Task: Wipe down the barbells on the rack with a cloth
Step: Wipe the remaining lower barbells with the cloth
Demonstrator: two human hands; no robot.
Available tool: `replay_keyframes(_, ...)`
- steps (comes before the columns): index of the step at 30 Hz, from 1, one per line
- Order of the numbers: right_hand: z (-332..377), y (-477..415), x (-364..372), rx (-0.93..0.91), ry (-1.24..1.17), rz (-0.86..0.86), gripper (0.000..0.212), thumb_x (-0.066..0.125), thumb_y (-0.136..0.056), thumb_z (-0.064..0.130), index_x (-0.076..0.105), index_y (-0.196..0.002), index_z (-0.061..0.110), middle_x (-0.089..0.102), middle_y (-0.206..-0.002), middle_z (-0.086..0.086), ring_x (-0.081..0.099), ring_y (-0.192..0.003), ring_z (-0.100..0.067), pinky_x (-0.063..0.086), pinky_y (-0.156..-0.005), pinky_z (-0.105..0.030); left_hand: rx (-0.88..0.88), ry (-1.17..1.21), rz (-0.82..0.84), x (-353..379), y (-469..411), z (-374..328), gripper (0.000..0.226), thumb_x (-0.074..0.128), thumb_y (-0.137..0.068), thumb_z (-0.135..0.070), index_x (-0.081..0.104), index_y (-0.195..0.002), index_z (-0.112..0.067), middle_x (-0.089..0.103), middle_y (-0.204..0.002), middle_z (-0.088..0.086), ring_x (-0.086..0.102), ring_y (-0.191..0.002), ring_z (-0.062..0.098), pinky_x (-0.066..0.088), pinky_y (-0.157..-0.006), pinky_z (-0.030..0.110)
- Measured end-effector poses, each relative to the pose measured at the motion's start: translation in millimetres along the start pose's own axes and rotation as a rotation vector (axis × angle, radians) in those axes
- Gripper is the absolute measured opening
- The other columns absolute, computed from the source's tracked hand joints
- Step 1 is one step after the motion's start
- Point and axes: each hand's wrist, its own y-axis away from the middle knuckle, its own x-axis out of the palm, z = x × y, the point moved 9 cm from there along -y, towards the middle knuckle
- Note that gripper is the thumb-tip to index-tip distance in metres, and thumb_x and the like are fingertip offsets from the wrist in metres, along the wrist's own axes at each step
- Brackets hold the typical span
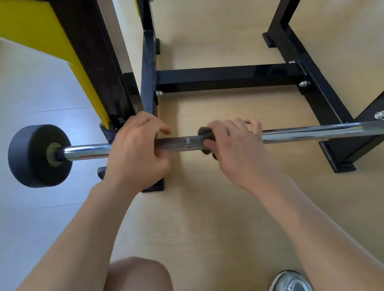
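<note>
Left hand [137,154] curls tight round the barbell [304,132], near its black end plate [34,156]. Right hand [234,147], just beside it on the knurled grip, clamps a dark cloth [205,135] round the bar, which lies across the black-and-yellow rack [226,75].

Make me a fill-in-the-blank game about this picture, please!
The right hand wraps a dark ____ around the barbell.
The round weight sits at the barbell's ____ end.
The rack is black and ____.
Missing words: cloth, left, yellow.
</note>
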Motion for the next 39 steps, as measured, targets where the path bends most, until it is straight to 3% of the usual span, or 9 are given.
replay_keyframes(3,61.1,-23.5,13.4,-0.204,-0.01,-0.016,0.028,0.039,-0.108,0.035,0.059,-0.123,0.022,0.069,-0.104,0.003,0.065,-0.096,-0.023,0.042,-0.102,-0.046,-0.218,-0.098,-0.295,-31.4,0.4,8.0,0.025,0.052,-0.083,-0.003,0.073,-0.083,-0.017,0.064,-0.085,-0.004,0.057,-0.079,0.018,0.051,-0.066,0.038)
replay_keyframes(6,116.0,-38.4,34.4,-0.381,-0.023,-0.004,0.031,0.052,-0.099,0.019,0.064,-0.127,0.012,0.067,-0.109,-0.011,0.063,-0.087,-0.034,0.044,-0.079,-0.043,-0.382,-0.058,-0.4,-36.3,7.4,15.3,0.029,0.049,-0.086,0.0,0.071,-0.084,-0.019,0.067,-0.084,-0.004,0.058,-0.079,0.016,0.047,-0.071,0.033)
replay_keyframes(12,82.8,-11.7,19.2,-0.315,-0.031,-0.106,0.039,0.052,-0.106,0.034,0.048,-0.146,0.037,0.067,-0.121,0.008,0.066,-0.106,-0.024,0.035,-0.107,-0.051,-0.449,0.161,-0.435,-36.8,15.2,28.0,0.04,0.043,-0.083,0.004,0.069,-0.072,-0.025,0.062,-0.07,-0.017,0.06,-0.075,0.009,0.043,-0.076,0.016)
replay_keyframes(17,54.4,12.4,12.3,-0.008,-0.024,-0.305,0.028,0.048,-0.11,0.032,0.06,-0.133,0.024,0.066,-0.119,0.001,0.056,-0.127,-0.026,0.033,-0.105,-0.049,-0.484,0.334,-0.491,-45.2,21.3,32.9,0.036,0.043,-0.082,0.002,0.072,-0.073,-0.017,0.064,-0.067,-0.014,0.061,-0.07,0.004,0.04,-0.061,0.009)
replay_keyframes(20,117.1,-1.6,29.5,-0.24,-0.016,-0.263,0.039,0.05,-0.103,0.016,0.059,-0.141,0.022,0.062,-0.132,-0.005,0.044,-0.145,-0.027,0.029,-0.109,-0.051,-0.457,0.384,-0.526,-46.7,22.0,29.9,0.033,0.045,-0.085,-0.001,0.073,-0.076,-0.015,0.067,-0.07,-0.011,0.064,-0.073,0.009,0.049,-0.065,0.022)
replay_keyframes(23,140.9,-8.4,32.6,-0.417,-0.036,-0.227,0.042,0.057,-0.1,0.014,0.058,-0.142,0.019,0.061,-0.137,-0.011,0.049,-0.139,-0.032,0.032,-0.108,-0.054,-0.45,0.418,-0.566,-49.6,23.1,28.8,0.031,0.044,-0.085,-0.001,0.073,-0.078,-0.011,0.069,-0.073,-0.006,0.065,-0.075,0.012,0.055,-0.07,0.033)
replay_keyframes(29,4.3,27.8,8.1,-0.126,0.211,-0.439,0.035,0.057,-0.107,0.046,0.059,-0.138,0.031,0.066,-0.124,0.002,0.06,-0.121,-0.026,0.031,-0.1,-0.048,-0.379,0.262,-0.381,-41.9,15.8,25.3,0.033,0.043,-0.088,-0.003,0.072,-0.081,-0.018,0.067,-0.074,-0.011,0.06,-0.07,0.009,0.05,-0.065,0.028)
replay_keyframes(32,-26.4,39.1,9.0,-0.013,0.274,-0.517,0.034,0.059,-0.106,0.048,0.059,-0.131,0.025,0.065,-0.112,-0.002,0.063,-0.116,-0.028,0.032,-0.094,-0.048,-0.253,0.043,-0.25,-26.6,9.7,14.9,0.031,0.048,-0.088,-0.005,0.071,-0.078,-0.023,0.065,-0.074,-0.013,0.057,-0.067,0.009,0.047,-0.08,0.035)
replay_keyframes(39,6.4,18.5,11.5,0.0,0.128,-0.3,0.053,0.041,-0.109,0.059,0.061,-0.13,0.015,0.058,-0.108,-0.013,0.054,-0.102,-0.034,0.039,-0.097,-0.047,-0.265,-0.172,-0.134,-2.9,6.2,-1.7,0.024,0.056,-0.087,-0.01,0.073,-0.086,-0.027,0.061,-0.072,-0.014,0.052,-0.072,0.014,0.036,-0.094,0.04)
